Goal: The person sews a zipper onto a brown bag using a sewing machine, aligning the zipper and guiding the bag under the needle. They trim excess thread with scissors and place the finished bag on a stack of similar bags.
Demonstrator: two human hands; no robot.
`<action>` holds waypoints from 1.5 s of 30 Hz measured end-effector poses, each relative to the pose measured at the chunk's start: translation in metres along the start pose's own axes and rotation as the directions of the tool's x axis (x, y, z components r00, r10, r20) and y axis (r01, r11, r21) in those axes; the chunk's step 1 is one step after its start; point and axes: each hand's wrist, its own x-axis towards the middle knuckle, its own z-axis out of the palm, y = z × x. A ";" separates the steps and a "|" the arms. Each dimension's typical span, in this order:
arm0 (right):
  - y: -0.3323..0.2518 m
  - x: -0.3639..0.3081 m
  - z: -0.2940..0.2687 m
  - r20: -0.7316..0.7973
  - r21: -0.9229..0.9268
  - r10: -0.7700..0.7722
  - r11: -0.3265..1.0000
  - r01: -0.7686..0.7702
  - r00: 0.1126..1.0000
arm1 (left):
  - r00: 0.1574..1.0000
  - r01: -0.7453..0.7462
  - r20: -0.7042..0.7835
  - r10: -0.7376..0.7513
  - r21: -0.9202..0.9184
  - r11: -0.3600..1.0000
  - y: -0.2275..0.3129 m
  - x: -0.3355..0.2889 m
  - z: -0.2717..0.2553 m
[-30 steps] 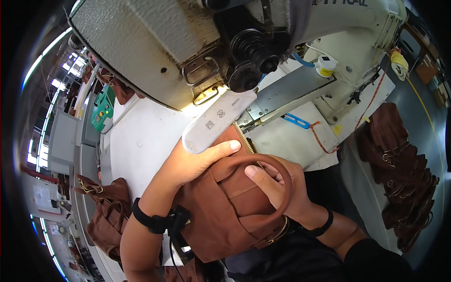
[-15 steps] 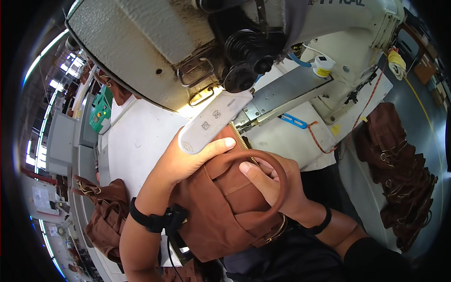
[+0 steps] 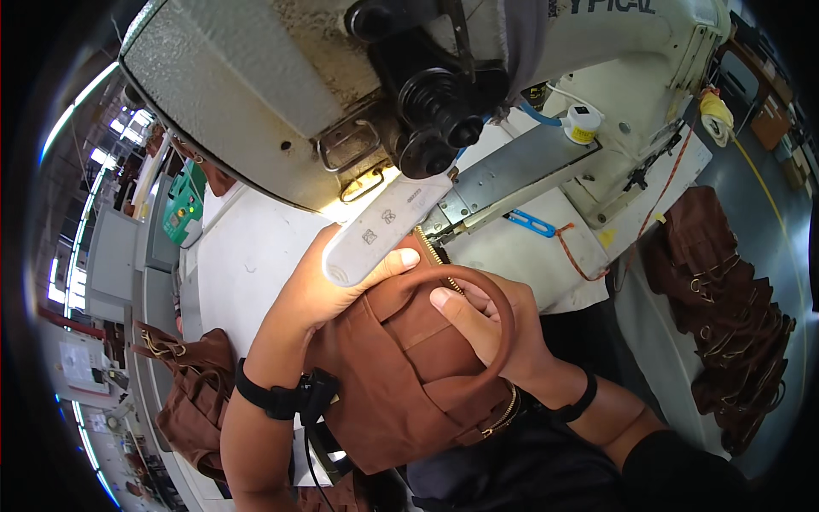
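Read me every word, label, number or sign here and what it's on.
Sewing machine arm: large dark lettering, which I won't copy.
Pale rounded bar: two small signs and a short row of characters, too small to read.
White container: print on its yellow label, too small to read.
Dark label beside the blue hose: too small to read.
White sheet at far left: too blurred to read.

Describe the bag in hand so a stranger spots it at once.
Find the big pale sewing machine across the top. Just below it, mid-picture, is a brown bag with a looped handle. Unlike the second bag at left and the brown leather pile at right, it alone is held by the left hand and right hand.
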 end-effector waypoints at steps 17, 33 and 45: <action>0.021 0.025 0.004 -0.008 -0.025 -0.041 0.999 0.040 0.999 | 0.987 -0.109 0.119 0.104 0.038 0.993 0.003 0.017 -0.029; 0.011 0.006 -0.017 0.093 -0.283 -0.111 0.950 0.133 0.990 | 0.962 -0.176 0.178 0.206 -0.171 0.969 -0.026 0.061 -0.047; -0.042 -0.050 -0.076 0.379 -0.309 0.133 0.951 -0.010 0.916 | 0.943 -0.092 -0.169 0.288 0.698 0.710 0.023 -0.050 -0.011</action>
